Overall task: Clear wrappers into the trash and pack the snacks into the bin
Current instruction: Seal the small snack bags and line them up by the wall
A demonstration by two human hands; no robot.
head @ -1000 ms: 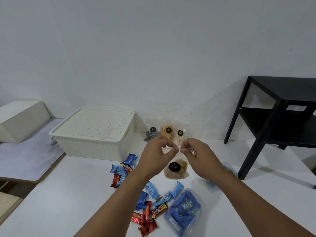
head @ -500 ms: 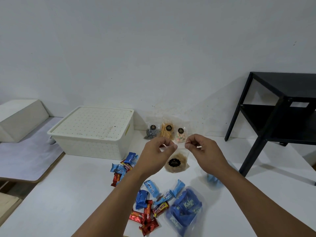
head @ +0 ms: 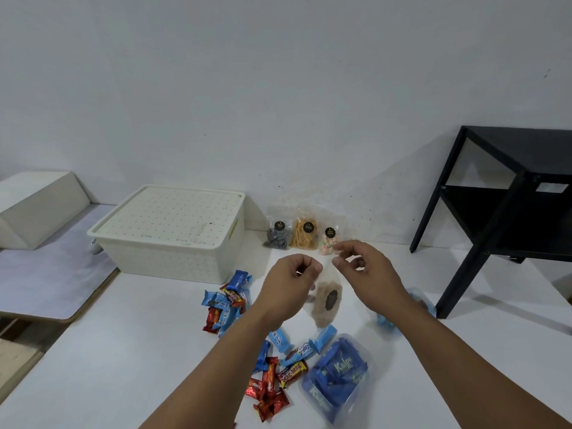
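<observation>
Since the earlier frame we find the hands drawn apart and the clear snack pouch (head: 325, 300) now hanging tilted between them. We record the left hand (head: 289, 281) with fingers curled, pinching a small pale scrap, and the right hand (head: 365, 267) pinching the pouch's top edge. The lidded white bin (head: 173, 233) sits at ten o'clock of the hands on the white table (head: 123, 351), loose candy bars (head: 227, 300) lie at eight o'clock, and a blue Kalpa bag (head: 337, 373) at six.
</observation>
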